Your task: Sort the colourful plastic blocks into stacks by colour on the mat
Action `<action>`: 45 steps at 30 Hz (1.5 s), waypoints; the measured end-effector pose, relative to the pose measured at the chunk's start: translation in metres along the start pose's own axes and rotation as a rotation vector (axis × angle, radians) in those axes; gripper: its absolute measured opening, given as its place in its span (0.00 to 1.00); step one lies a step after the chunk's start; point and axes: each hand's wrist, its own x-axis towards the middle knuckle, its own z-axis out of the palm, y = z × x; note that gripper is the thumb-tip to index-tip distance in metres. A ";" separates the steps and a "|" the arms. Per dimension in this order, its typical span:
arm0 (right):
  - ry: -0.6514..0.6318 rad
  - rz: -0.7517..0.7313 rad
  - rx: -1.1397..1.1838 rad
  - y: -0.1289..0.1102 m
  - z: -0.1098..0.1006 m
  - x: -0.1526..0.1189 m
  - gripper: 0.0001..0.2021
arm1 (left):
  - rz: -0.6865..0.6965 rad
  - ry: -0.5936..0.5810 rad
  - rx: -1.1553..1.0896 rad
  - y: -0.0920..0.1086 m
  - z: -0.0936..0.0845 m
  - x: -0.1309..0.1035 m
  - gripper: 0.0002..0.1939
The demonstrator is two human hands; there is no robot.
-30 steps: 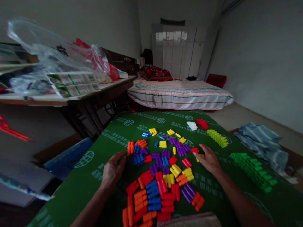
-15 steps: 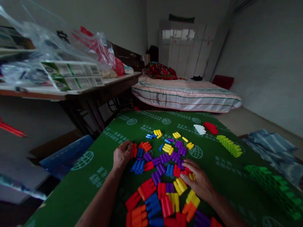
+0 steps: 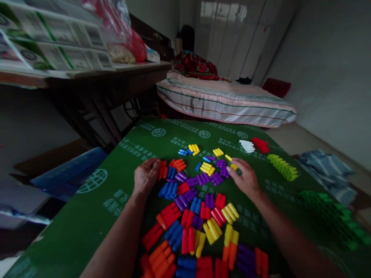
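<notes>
Many plastic tube pieces lie on a green table (image 3: pixel 121 162), several joined in short rows. My left hand (image 3: pixel 146 174) rests at the left edge of the pile, its fingers bent together beside an orange piece (image 3: pixel 162 170); whether it grips that piece is hidden. At the upper right of the pile, my right hand (image 3: pixel 243 175) has its thumb and fingers apart, around a yellow piece (image 3: pixel 234 166) and near a purple piece (image 3: pixel 224 172). Nearer me are blue pieces (image 3: pixel 174 234), red pieces (image 3: pixel 188 240) and yellow pieces (image 3: pixel 212 231).
White (image 3: pixel 247 146), red (image 3: pixel 260 145), lime (image 3: pixel 282 167) and green (image 3: pixel 333 216) tube groups lie along the right side. A cluttered desk (image 3: pixel 139 67) stands at the left. Beyond the table is a bed (image 3: pixel 226 96). Folded cloth (image 3: pixel 327 170) lies at the right.
My right hand has moved away from me, from the red and yellow pieces to the upper right of the pile. Pieces there are spread apart differently. The view has tilted down.
</notes>
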 end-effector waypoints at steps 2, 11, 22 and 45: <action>-0.014 0.094 -0.085 0.021 0.006 0.023 0.19 | -0.003 -0.007 0.009 0.001 0.002 0.000 0.22; -0.330 0.120 -0.012 0.000 0.049 0.019 0.15 | 0.025 -0.004 0.024 0.002 0.006 0.000 0.19; -0.571 -0.289 0.109 -0.089 -0.032 -0.035 0.13 | 0.072 0.002 -0.026 -0.006 0.011 0.002 0.19; -0.200 0.217 -0.440 -0.024 -0.041 0.018 0.12 | 0.013 -0.042 0.121 -0.002 -0.004 0.009 0.19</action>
